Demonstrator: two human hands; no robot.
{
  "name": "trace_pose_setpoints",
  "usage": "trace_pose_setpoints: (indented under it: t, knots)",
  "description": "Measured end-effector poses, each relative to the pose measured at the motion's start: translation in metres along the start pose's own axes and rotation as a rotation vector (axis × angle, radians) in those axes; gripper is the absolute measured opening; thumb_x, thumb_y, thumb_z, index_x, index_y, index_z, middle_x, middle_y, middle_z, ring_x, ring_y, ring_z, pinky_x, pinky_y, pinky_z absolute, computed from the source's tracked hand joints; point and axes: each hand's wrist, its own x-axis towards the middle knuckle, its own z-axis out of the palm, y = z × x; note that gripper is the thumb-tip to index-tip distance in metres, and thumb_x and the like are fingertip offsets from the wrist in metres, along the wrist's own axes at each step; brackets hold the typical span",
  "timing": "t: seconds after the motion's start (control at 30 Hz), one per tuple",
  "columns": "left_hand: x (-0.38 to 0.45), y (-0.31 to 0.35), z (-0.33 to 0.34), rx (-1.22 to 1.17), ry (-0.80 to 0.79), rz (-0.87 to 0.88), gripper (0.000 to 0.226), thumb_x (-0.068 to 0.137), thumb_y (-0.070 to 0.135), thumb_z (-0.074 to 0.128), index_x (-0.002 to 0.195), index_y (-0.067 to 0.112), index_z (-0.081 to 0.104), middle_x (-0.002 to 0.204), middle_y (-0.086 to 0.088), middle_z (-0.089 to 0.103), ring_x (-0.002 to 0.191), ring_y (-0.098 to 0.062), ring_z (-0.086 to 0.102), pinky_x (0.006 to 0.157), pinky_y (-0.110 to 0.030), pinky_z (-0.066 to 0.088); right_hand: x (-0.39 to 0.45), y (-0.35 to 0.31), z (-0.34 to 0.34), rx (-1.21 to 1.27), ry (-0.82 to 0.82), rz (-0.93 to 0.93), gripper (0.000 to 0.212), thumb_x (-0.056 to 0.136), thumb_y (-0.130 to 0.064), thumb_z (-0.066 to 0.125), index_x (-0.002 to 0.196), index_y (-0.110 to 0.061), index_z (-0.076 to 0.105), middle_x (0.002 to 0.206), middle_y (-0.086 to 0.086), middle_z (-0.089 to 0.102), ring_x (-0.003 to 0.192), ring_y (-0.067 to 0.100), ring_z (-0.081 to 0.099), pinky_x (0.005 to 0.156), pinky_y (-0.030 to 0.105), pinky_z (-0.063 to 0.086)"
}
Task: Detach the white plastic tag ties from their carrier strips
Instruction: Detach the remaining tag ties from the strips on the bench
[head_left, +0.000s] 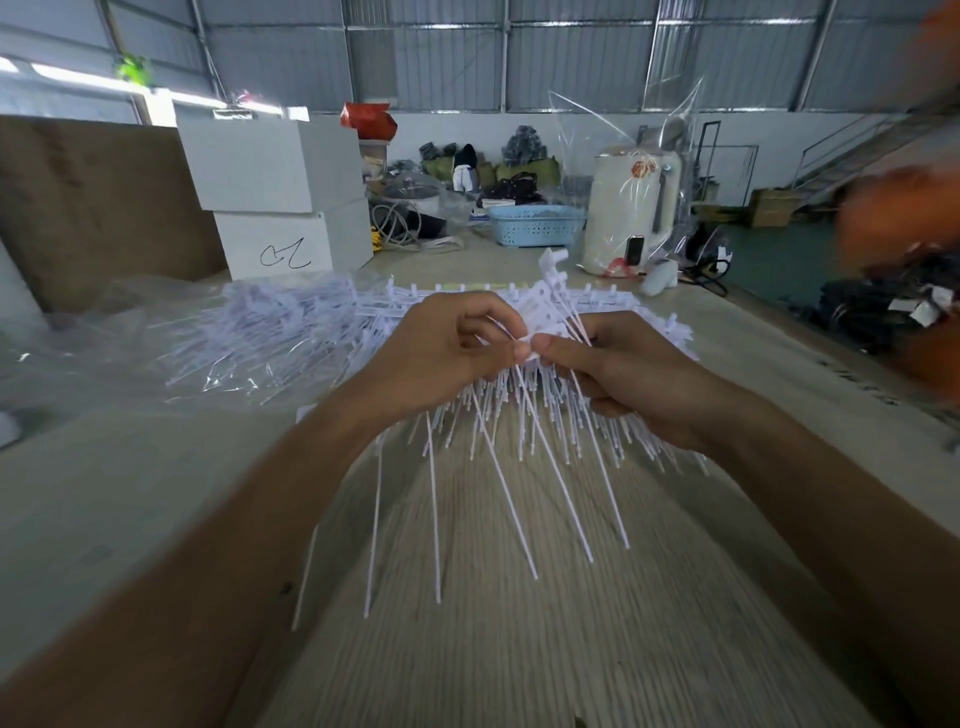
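White tag ties (519, 431) bunched up and held above the middle of the table (519, 649), long thin tails fanning down toward the near edge, heads still stuck on a carrier strip (545, 301) poking up behind the fingers. Left hand (441, 348) pinching the bunch at the top with thumb and fingertips, right hand (618, 374) thumb-to-thumb against it, fingers curled round the ties too. Further out, a heap of more ties in a clear bag (249, 338) toward the far left, stacked white boxes (275, 208) behind that, blue basket (535, 224) near the far edge.
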Motion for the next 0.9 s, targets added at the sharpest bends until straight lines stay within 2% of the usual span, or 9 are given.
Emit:
trace_pose_setpoints:
  t: [0.13, 0.23, 0.33, 0.47, 0.57, 0.67, 0.77, 0.83, 0.9]
  knots:
    - [0.001, 0.000, 0.000, 0.077, 0.016, -0.122, 0.021, 0.098, 0.031, 0.063, 0.087, 0.015, 0.070, 0.071, -0.001, 0.074, 0.057, -0.023, 0.062, 0.060, -0.031, 0.051, 0.002, 0.001, -0.002, 0.063, 0.081, -0.008, 0.025, 0.096, -0.034, 0.066, 0.077, -0.018, 0.066, 0.062, 0.000, 0.042, 0.042, 0.006, 0.030, 0.042, 0.019, 0.025]
    - [-0.001, 0.003, 0.000, 0.112, -0.046, -0.153, 0.038, 0.101, 0.029, 0.057, 0.076, 0.004, 0.070, 0.063, -0.003, 0.068, 0.051, -0.012, 0.052, 0.053, -0.017, 0.041, 0.000, 0.004, 0.004, 0.048, 0.042, -0.019, 0.030, 0.099, -0.031, 0.063, 0.070, -0.024, 0.061, 0.057, -0.005, 0.040, 0.043, 0.006, 0.030, 0.041, 0.019, 0.026]
    - [-0.001, 0.004, -0.001, 0.083, -0.049, -0.191, 0.043, 0.101, 0.025, 0.056, 0.072, -0.004, 0.065, 0.060, -0.008, 0.060, 0.052, -0.013, 0.047, 0.052, -0.015, 0.037, -0.002, 0.005, 0.009, 0.012, 0.012, -0.027, 0.034, 0.101, -0.032, 0.059, 0.069, -0.023, 0.053, 0.057, -0.004, 0.039, 0.044, 0.009, 0.029, 0.042, 0.021, 0.026]
    - [-0.001, 0.005, 0.000, 0.061, -0.043, -0.229, 0.043, 0.101, 0.022, 0.057, 0.061, 0.007, 0.055, 0.057, -0.004, 0.052, 0.045, -0.006, 0.043, 0.048, -0.013, 0.035, -0.002, 0.004, 0.010, -0.193, 0.019, -0.124, 0.032, 0.103, -0.029, 0.056, 0.074, -0.018, 0.048, 0.063, 0.005, 0.038, 0.048, 0.011, 0.032, 0.046, 0.024, 0.029]
    - [-0.001, 0.004, 0.002, -0.091, -0.024, -0.289, 0.047, 0.100, 0.016, 0.058, 0.053, 0.016, 0.057, 0.050, 0.004, 0.050, 0.040, 0.002, 0.046, 0.047, -0.013, 0.034, -0.002, 0.005, 0.012, -0.214, 0.017, -0.218, 0.036, 0.104, -0.024, 0.054, 0.069, -0.033, 0.052, 0.056, -0.013, 0.042, 0.046, 0.001, 0.037, 0.047, 0.013, 0.031]
    - [0.001, 0.004, 0.000, -0.247, 0.010, -0.360, 0.037, 0.098, 0.015, 0.059, 0.062, 0.019, 0.065, 0.046, 0.007, 0.048, 0.040, -0.003, 0.044, 0.053, -0.024, 0.027, -0.001, 0.004, 0.013, -0.248, 0.038, -0.312, 0.034, 0.104, -0.018, 0.053, 0.077, -0.038, 0.053, 0.058, -0.026, 0.053, 0.052, -0.006, 0.049, 0.053, 0.006, 0.034]
    - [0.001, 0.003, -0.002, -0.346, 0.000, -0.405, 0.033, 0.097, 0.009, 0.057, 0.064, 0.014, 0.062, 0.047, 0.003, 0.040, 0.039, -0.007, 0.033, 0.049, -0.023, 0.022, -0.001, 0.000, 0.016, -0.325, 0.060, -0.368, 0.027, 0.103, -0.020, 0.056, 0.084, -0.041, 0.053, 0.068, -0.033, 0.057, 0.066, -0.008, 0.054, 0.064, 0.011, 0.035]
    - [0.000, 0.004, -0.004, -0.365, -0.027, -0.416, 0.032, 0.096, 0.006, 0.054, 0.065, 0.011, 0.060, 0.050, -0.001, 0.034, 0.042, -0.010, 0.025, 0.046, -0.021, 0.019, -0.001, 0.000, 0.016, -0.398, 0.065, -0.407, 0.024, 0.101, -0.022, 0.057, 0.087, -0.041, 0.053, 0.073, -0.031, 0.059, 0.071, -0.005, 0.056, 0.067, 0.017, 0.038]
    - [0.001, 0.005, -0.006, -0.354, -0.060, -0.423, 0.030, 0.096, 0.003, 0.051, 0.067, 0.009, 0.057, 0.049, 0.000, 0.032, 0.042, -0.010, 0.022, 0.046, -0.022, 0.017, -0.001, 0.000, 0.011, -0.466, 0.054, -0.448, 0.010, 0.101, -0.023, 0.058, 0.094, -0.030, 0.060, 0.079, -0.019, 0.064, 0.075, 0.002, 0.059, 0.068, 0.025, 0.043]
